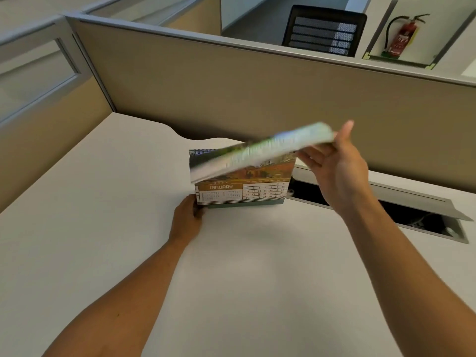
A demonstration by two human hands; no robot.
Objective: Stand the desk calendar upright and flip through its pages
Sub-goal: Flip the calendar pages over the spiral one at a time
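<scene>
Desk calendar upright on the white desk, standing between the two hands, spiral binding at the top, JANUARY sheet facing the camera.

Left hand down at the calendar's lower left corner, fingers curled round that edge and touching the base; partly closed, gripping the corner against the desk. Fingertips hidden behind the card, so exact wrap not readable.

Right hand raised above and to the right of the calendar, well clear of the desk surface. Thumb up, fingers spread and extended, mostly open rather than clenched. Lifted page resting along the fingertips and under the thumb, swung up off the front of the calendar, blurred, its far edge at the thumb and its near edge dipping toward the spiral on the left-hand side. Whether pinched or merely propped on the fingers: cannot tell, blur too strong.

Just beyond and below the right wrist, an open cable tray sunk in the desk, lid tilted up, dark inside. Behind both hands, a beige partition. Past the partition, above the right hand, a black mesh chair and a red fire extinguisher.
</scene>
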